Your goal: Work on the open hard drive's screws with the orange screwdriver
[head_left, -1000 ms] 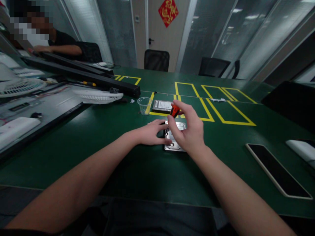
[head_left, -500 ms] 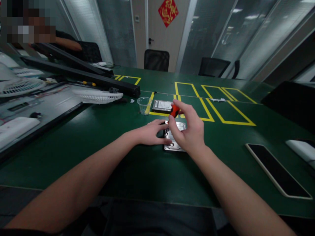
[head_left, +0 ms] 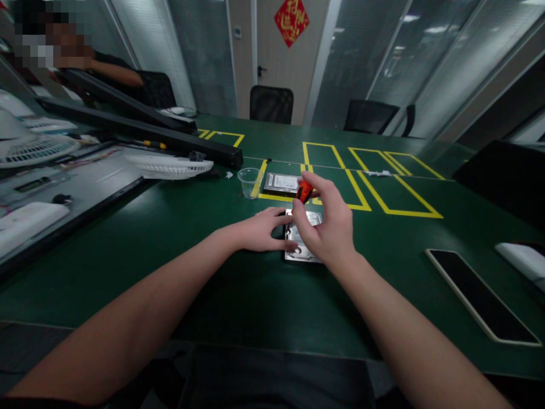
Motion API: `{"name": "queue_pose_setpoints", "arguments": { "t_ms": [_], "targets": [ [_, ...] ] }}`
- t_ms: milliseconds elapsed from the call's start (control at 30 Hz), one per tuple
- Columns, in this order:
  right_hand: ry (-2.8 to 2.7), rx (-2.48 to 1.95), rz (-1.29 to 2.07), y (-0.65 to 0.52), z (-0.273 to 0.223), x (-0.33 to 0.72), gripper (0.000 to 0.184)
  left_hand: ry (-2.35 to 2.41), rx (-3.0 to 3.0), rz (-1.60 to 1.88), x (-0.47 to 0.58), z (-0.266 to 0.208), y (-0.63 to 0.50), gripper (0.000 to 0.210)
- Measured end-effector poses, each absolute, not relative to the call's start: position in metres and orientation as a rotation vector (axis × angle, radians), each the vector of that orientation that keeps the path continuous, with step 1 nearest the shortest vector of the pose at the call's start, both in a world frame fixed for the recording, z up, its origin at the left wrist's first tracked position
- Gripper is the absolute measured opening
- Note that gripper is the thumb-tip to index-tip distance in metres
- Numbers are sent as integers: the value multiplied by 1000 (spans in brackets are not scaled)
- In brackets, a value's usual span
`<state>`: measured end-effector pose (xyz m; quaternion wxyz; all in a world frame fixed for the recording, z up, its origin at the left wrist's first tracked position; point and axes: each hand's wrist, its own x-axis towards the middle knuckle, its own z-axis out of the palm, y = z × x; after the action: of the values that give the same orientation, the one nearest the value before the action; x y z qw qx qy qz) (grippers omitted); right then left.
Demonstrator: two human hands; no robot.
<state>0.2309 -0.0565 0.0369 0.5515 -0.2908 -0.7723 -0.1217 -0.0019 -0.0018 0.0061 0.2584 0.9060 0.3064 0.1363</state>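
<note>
A silver hard drive (head_left: 303,254) lies flat on the green table in front of me. My left hand (head_left: 260,230) steadies its left side, thumb and fingers resting at the edge and top. In my right hand (head_left: 330,221) is a red and black screwdriver (head_left: 304,191), pinched by the handle and held over the drive's upper part. Its tip is hidden behind my fingers. Just beyond lies a second hard drive (head_left: 281,183) with a white label, partly covered by the right hand. A clear plastic cup (head_left: 250,184) stands to its left.
Yellow tape rectangles (head_left: 413,215) mark the table. A phone (head_left: 483,295) lies at the right, near a white object (head_left: 522,261). Long black bars (head_left: 170,136), white fan parts (head_left: 170,166) and a large flat panel (head_left: 97,184) occupy the left. A person (head_left: 114,71) sits at the far left.
The screwdriver handle has shifted very slightly to the right and stands a little more upright in my right hand. My left hand and the drive have stayed put.
</note>
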Motion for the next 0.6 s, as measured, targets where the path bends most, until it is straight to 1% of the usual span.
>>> {"name": "queue_pose_setpoints", "arguments": {
  "t_ms": [100,200,267,367,433,600],
  "targets": [
    [-1808,-734,-294,-56,38,233,49,841,2451,364,-1,8,-3,95],
    [-1787,-725,-279,-56,40,234,46,881,2442,361,-1,8,-4,96],
    [-1794,-707,-270,-58,41,234,51,883,2441,365,-2,8,-3,98],
    [-1833,-702,-242,-60,41,233,63,856,2449,372,-3,6,-2,98],
    [-1855,-708,-221,-60,40,232,66,832,2451,376,-3,5,-1,98],
    [-1812,-691,-262,-57,40,233,53,837,2440,356,-1,8,-3,97]
  ]
}}
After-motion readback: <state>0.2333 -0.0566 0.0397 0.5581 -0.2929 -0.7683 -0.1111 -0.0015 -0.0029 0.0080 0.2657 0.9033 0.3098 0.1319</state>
